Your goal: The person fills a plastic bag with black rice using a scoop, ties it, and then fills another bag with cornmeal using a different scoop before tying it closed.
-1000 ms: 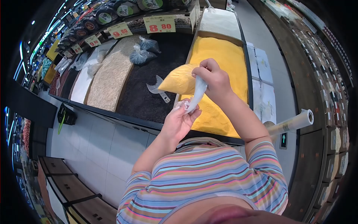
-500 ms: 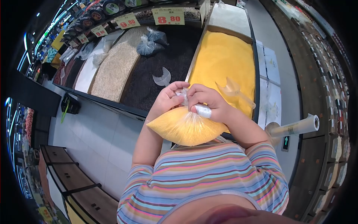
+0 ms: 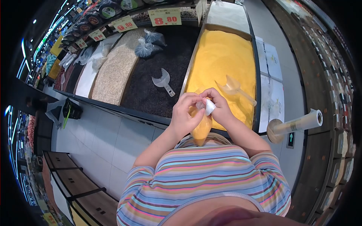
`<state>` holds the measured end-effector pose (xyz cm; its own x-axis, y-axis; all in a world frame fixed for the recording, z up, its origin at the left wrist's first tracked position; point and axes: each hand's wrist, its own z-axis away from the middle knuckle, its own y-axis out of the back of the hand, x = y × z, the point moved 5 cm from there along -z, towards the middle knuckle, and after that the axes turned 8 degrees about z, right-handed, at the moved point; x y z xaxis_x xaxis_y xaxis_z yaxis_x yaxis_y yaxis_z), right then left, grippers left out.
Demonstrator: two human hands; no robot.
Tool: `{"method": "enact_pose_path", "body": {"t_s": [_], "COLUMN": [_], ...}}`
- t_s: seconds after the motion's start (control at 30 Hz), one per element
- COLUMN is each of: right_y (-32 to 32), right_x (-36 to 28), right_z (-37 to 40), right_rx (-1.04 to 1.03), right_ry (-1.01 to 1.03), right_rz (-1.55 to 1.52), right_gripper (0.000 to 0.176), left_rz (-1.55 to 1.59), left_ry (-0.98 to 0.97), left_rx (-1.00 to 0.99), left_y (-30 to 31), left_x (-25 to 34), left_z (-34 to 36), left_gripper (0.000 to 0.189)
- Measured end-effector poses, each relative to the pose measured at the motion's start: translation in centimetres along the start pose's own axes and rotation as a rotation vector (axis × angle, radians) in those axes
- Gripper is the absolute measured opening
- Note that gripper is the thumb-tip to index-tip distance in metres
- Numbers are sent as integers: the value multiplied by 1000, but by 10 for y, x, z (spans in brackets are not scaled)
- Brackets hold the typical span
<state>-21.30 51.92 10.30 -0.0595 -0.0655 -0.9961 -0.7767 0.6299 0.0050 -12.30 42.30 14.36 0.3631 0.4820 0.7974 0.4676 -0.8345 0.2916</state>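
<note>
A clear plastic bag of yellow grain (image 3: 202, 130) hangs from my hands in front of my waist, seen edge-on. My left hand (image 3: 184, 115) is closed on the bag's gathered top, fingers curled and thumb stretched along it. My right hand (image 3: 220, 108) pinches the same neck from the other side, its fingertips meeting the left ones. White bunched plastic (image 3: 209, 107) shows between the two hands. Just beyond them a clear scoop (image 3: 233, 87) lies in the bin of yellow grain (image 3: 226, 52).
Another scoop (image 3: 163, 81) rests on the black grain (image 3: 151, 90), with tied bags (image 3: 145, 49) behind it. Price signs (image 3: 164, 17) line the back. A roll of plastic bags (image 3: 301, 123) stands at right, near white boxes (image 3: 270, 94). Wooden cabinets (image 3: 75, 175) stand at lower left.
The bag has turned from broadside to edge-on. My hands have drawn closer together, with the left shifting right, and the view has moved slightly.
</note>
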Motion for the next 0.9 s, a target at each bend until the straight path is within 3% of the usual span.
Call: {"method": "enact_pose_path", "body": {"t_s": [0.1, 0.23, 0.5, 0.7, 0.9], "right_y": [5, 3, -4, -10, -5], "right_x": [7, 24, 23, 26, 33], "right_z": [-2, -2, 3, 3, 9], "right_rx": [63, 122, 181, 9, -5], "right_ry": [-91, 3, 154, -134, -223], "right_rz": [28, 131, 328, -212, -378], "right_gripper": [9, 11, 16, 11, 11], "left_rz": [-95, -84, -229, -120, -5], "left_ry": [5, 71, -37, 109, 150], "left_rx": [-60, 4, 52, 56, 15], "left_y": [-5, -11, -13, -13, -18], "left_x": [10, -3, -13, -14, -22], "left_z": [-1, 3, 9, 9, 13], "left_gripper": [38, 33, 24, 21, 11]}}
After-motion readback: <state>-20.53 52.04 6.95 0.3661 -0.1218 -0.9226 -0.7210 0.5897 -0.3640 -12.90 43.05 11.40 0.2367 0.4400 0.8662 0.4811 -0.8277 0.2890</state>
